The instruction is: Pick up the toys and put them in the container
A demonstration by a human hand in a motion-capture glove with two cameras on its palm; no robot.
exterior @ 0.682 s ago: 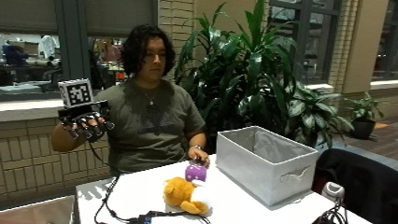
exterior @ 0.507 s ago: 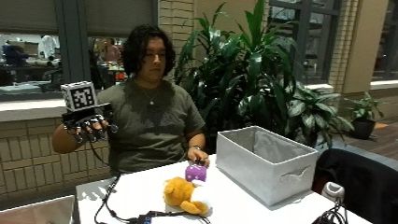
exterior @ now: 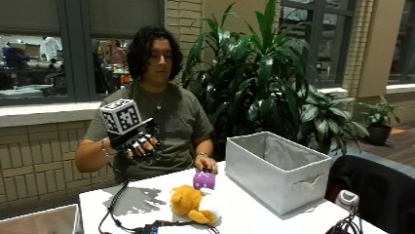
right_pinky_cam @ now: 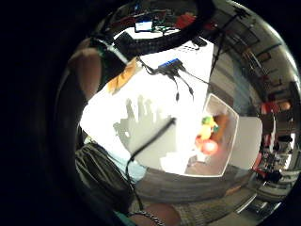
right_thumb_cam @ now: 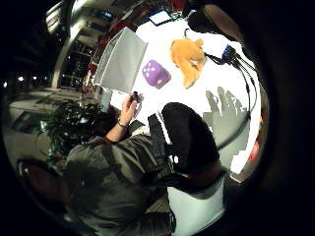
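Lies on the white table [exterior: 259, 222]: a yellow plush toy [exterior: 189, 204], long axis running roughly from the person toward the table's near edge, head end hard to tell; just beyond it, a purple dice toy [exterior: 204, 180], beside the bare hand [exterior: 206, 167]; well to the side, the grey fabric container [exterior: 279, 168], open-topped. Both toys not yet inside, so nothing visibly done. Hovers above the table, apart from everything: the gloved right hand [exterior: 139, 146], fingers relaxed, holding nothing.

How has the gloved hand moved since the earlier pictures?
Yes: the gloved hand has come down, from shoulder height to chest height against the person's shirt.
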